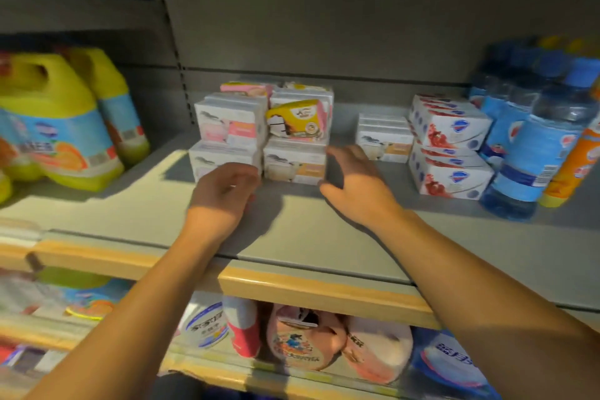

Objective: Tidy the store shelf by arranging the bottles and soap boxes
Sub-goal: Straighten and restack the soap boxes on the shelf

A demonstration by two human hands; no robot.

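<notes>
The left hand (224, 195) is reaching to the near face of the lower-left box (224, 161) in the soap stack (263, 131); its fingers are loosely curled against that box, and whether they are gripping it cannot be told. The right hand (354, 185) is lying released, fingers spread, beside the right end of the lower-right box (293, 166), with the thumb on the shelf (292, 237). The stack is sitting mid-shelf, two boxes high, with a yellow box (297, 122) tilted on top at the right. Further right, a short white pile (384, 140) and red-printed boxes (449, 146) are standing just beside each other. Blue bottles (532, 140) are standing at the far right, yellow jugs (55, 120) at the far left. Pouches (308, 341) are lying on the shelf below.
</notes>
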